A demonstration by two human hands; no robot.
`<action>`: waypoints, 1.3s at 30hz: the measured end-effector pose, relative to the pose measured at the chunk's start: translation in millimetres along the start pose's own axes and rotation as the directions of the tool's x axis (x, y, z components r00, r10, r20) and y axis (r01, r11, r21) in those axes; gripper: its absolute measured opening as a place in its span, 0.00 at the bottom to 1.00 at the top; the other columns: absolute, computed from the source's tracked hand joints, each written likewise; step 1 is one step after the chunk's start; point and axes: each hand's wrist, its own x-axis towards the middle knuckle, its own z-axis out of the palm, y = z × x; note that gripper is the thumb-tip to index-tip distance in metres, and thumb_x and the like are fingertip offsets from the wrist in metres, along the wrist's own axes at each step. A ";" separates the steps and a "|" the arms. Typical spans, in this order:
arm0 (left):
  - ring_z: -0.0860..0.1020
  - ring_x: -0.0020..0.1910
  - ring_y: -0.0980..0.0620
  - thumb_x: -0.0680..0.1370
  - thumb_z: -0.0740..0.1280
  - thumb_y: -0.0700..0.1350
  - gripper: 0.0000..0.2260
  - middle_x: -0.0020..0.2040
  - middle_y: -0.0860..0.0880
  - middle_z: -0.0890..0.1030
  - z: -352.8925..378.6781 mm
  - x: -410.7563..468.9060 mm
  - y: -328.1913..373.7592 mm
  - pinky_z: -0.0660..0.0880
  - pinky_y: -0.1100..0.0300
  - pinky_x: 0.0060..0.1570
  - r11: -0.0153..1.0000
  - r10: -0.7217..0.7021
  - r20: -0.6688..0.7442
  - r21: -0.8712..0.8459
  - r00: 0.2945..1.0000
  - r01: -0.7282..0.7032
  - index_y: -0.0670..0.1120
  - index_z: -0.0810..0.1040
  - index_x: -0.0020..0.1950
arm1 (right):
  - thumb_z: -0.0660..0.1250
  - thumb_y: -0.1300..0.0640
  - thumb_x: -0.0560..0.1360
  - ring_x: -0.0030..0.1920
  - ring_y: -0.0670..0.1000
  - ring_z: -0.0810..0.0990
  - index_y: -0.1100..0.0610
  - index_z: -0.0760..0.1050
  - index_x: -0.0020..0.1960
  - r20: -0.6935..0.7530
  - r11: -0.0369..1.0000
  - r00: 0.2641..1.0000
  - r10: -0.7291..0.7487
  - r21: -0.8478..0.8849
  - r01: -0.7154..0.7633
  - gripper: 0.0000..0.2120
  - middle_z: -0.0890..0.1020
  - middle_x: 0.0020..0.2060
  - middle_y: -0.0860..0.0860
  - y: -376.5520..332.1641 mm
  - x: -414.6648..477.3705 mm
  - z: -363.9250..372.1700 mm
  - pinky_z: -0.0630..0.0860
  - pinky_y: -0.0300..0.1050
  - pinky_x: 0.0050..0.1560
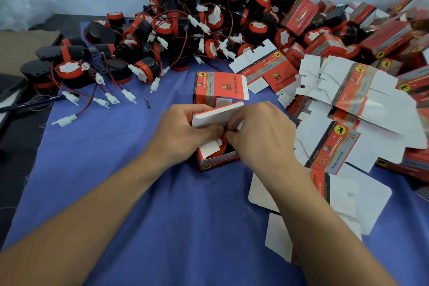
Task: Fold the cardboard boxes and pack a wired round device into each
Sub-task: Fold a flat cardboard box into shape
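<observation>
A small red cardboard box (218,161) stands on the blue cloth at the centre, with a red and black round device (220,146) partly showing inside it. My left hand (183,132) grips the box's left side and its raised white lid flap (216,115). My right hand (260,132) pinches a flap at the box's right side, its fingertips meeting the left hand's. Just behind stands another folded red box (218,87) with its lid flap open.
A big heap of wired round devices (197,18) with white plugs fills the back and left. Flat unfolded boxes (348,104) lie in a spread at the right, closed boxes (383,39) behind them. A blue cloth (116,181) covers the table.
</observation>
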 end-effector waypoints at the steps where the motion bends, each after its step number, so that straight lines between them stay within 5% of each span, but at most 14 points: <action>1: 0.86 0.46 0.52 0.69 0.76 0.48 0.11 0.45 0.54 0.88 1.1 -1.4 -1.0 0.83 0.46 0.51 1.000 -0.009 0.022 -0.013 1.000 0.009 0.59 0.87 0.50 | 0.75 0.46 0.72 0.42 0.52 0.75 0.45 0.85 0.47 0.003 0.998 1.000 0.011 -0.054 -0.011 0.06 0.72 0.37 0.46 -0.2 0.3 0.9 0.63 0.43 0.36; 6: 0.86 0.55 0.49 0.69 0.75 0.46 0.14 0.52 0.52 0.88 3.1 -4.0 -4.6 0.80 0.43 0.62 0.994 -0.067 0.110 -0.076 0.992 0.076 0.57 0.87 0.53 | 0.67 0.48 0.77 0.40 0.54 0.74 0.51 0.82 0.47 0.163 0.997 0.987 -0.014 -0.069 0.026 0.08 0.78 0.38 0.49 0.9 0.0 -2.7 0.66 0.44 0.36; 11: 0.86 0.51 0.53 0.68 0.75 0.46 0.12 0.49 0.54 0.88 6.0 -3.7 0.3 0.82 0.45 0.59 0.995 -0.067 0.057 -0.073 0.996 0.071 0.59 0.86 0.50 | 0.60 0.55 0.78 0.36 0.54 0.73 0.56 0.73 0.33 0.470 0.961 0.881 -0.058 0.267 -0.079 0.15 0.75 0.29 0.51 16.6 3.8 -26.0 0.72 0.52 0.37; 13: 0.87 0.50 0.53 0.68 0.75 0.47 0.11 0.48 0.54 0.88 3.9 -2.3 0.3 0.82 0.44 0.58 0.996 -0.068 0.048 -0.047 0.997 0.070 0.62 0.86 0.47 | 0.59 0.59 0.78 0.37 0.54 0.75 0.56 0.78 0.35 0.445 0.959 0.890 -0.098 0.282 -0.036 0.15 0.79 0.32 0.52 14.7 1.9 -26.6 0.75 0.53 0.41; 16: 0.86 0.52 0.50 0.67 0.77 0.48 0.12 0.49 0.52 0.88 1.6 -1.0 -0.4 0.82 0.42 0.57 0.997 -0.048 0.059 -0.064 0.997 0.052 0.62 0.87 0.47 | 0.66 0.63 0.75 0.42 0.48 0.79 0.47 0.85 0.44 0.317 0.939 0.946 -0.059 0.341 -0.055 0.14 0.83 0.41 0.45 11.2 -1.6 -20.3 0.77 0.39 0.42; 21: 0.86 0.56 0.44 0.64 0.77 0.57 0.18 0.51 0.49 0.88 2.5 -1.8 -0.1 0.80 0.38 0.59 0.996 -0.051 0.059 -0.074 0.997 0.056 0.58 0.88 0.53 | 0.76 0.55 0.70 0.39 0.53 0.79 0.47 0.67 0.46 0.094 0.888 0.996 0.006 0.458 -0.049 0.17 0.80 0.37 0.46 15.6 -3.8 -8.4 0.78 0.51 0.37; 28: 0.85 0.55 0.45 0.70 0.73 0.49 0.16 0.52 0.48 0.88 4.5 -7.1 0.3 0.79 0.41 0.60 0.996 -0.041 0.051 -0.080 0.998 0.045 0.53 0.86 0.57 | 0.65 0.55 0.75 0.43 0.57 0.79 0.46 0.70 0.57 0.143 0.904 0.989 -0.034 0.427 -0.030 0.12 0.83 0.42 0.45 14.3 -3.8 1.1 0.78 0.53 0.43; 31: 0.83 0.60 0.47 0.67 0.73 0.50 0.26 0.60 0.49 0.85 0.9 -9.2 5.9 0.78 0.48 0.62 0.990 0.008 0.084 -0.141 0.996 0.004 0.52 0.81 0.65 | 0.63 0.55 0.76 0.42 0.56 0.79 0.43 0.70 0.57 0.142 0.901 0.989 -0.036 0.434 -0.030 0.11 0.83 0.42 0.46 14.7 -3.3 1.3 0.75 0.50 0.40; 34: 0.82 0.62 0.51 0.65 0.72 0.53 0.33 0.64 0.54 0.82 6.6 -13.9 11.7 0.78 0.49 0.63 0.998 0.058 0.096 -0.035 0.994 -0.055 0.53 0.77 0.71 | 0.64 0.55 0.76 0.41 0.55 0.79 0.44 0.71 0.55 0.155 0.892 0.987 -0.039 0.451 -0.036 0.09 0.82 0.40 0.46 14.3 -2.9 1.6 0.76 0.50 0.39; 39: 0.81 0.56 0.64 0.64 0.75 0.51 0.28 0.56 0.63 0.84 24.1 -22.1 19.7 0.76 0.68 0.56 0.982 0.114 -0.109 0.161 0.987 -0.096 0.59 0.79 0.65 | 0.65 0.56 0.74 0.42 0.52 0.80 0.43 0.73 0.49 0.218 0.869 0.975 -0.036 0.489 -0.078 0.08 0.83 0.40 0.45 18.7 -0.9 -5.7 0.75 0.49 0.40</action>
